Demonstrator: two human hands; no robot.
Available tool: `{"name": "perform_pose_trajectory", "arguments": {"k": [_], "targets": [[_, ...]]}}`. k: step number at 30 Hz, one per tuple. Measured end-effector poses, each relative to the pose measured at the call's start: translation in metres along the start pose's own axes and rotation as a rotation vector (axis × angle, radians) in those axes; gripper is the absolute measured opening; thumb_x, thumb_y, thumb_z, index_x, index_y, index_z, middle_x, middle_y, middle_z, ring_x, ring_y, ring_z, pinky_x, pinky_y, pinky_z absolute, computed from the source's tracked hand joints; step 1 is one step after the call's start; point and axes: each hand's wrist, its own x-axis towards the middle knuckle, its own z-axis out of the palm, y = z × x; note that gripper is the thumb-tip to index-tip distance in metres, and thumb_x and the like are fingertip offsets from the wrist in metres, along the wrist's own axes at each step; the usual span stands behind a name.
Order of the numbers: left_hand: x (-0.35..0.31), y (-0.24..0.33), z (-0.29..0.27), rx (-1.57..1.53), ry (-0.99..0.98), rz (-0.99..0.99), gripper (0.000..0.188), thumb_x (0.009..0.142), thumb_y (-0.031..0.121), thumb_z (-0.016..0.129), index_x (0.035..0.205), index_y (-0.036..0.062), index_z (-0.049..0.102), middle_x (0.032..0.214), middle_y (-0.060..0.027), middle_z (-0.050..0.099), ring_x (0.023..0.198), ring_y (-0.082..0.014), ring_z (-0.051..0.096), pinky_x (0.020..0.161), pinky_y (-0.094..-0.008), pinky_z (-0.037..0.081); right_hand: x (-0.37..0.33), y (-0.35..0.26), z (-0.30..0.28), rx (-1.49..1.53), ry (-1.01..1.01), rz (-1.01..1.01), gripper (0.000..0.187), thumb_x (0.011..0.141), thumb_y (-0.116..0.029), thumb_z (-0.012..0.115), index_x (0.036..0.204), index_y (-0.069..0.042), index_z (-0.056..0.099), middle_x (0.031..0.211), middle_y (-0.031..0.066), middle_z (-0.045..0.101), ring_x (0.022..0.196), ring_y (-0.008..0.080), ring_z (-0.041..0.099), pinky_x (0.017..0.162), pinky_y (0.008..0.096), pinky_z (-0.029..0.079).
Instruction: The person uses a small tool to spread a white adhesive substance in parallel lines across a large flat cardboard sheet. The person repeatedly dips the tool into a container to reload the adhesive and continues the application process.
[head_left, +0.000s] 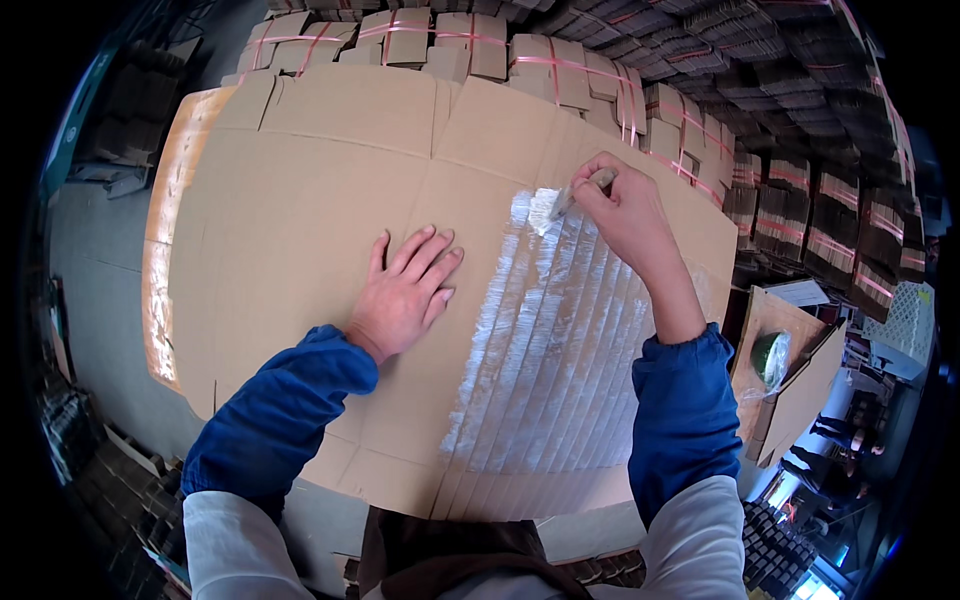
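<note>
- Left hand (405,293): flat, fingers slightly spread, palm down on brown cardboard (300,220).
- Right hand (625,208): closed around brush (546,212), tip touching white-streaked cardboard strips (545,350).

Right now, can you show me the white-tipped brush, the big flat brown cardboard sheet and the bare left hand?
White-tipped brush (546,212): head view, on its tip.
Big flat brown cardboard sheet (310,220): head view, its bare left part.
Bare left hand (393,303): head view, its back.
</note>
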Motion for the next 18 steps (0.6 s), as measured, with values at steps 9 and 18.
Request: {"name": "perform_pose_trajectory", "arguments": {"k": [9, 18], "targets": [[-0.001, 0.000, 0.002, 0.027, 0.004, -0.002, 0.050, 0.092, 0.024, 0.060, 0.140, 0.0138, 0.050, 0.151, -0.0062, 0.042, 0.143, -0.0264, 0.033, 0.114, -0.0619, 0.021, -0.028, -0.003, 0.007, -0.068, 0.025, -0.081, 0.015, 0.083, -0.013, 0.066, 0.090, 0.000, 0.062, 0.079, 0.0144, 0.065, 0.065, 0.0258, 0.063, 0.063, 0.0364, 0.051], [-0.002, 0.000, 0.001, 0.040, 0.008, -0.015, 0.049, 0.093, 0.024, 0.059, 0.140, 0.0135, 0.050, 0.151, -0.0060, 0.041, 0.143, -0.0258, 0.032, 0.114, -0.0616, 0.021, -0.054, -0.016, 0.017, -0.050, 0.013, -0.117, 0.015, 0.082, -0.012, 0.068, 0.090, -0.002, 0.061, 0.090, 0.0160, 0.064, 0.077, 0.0317, 0.066, 0.071, 0.0396, 0.052]]}}
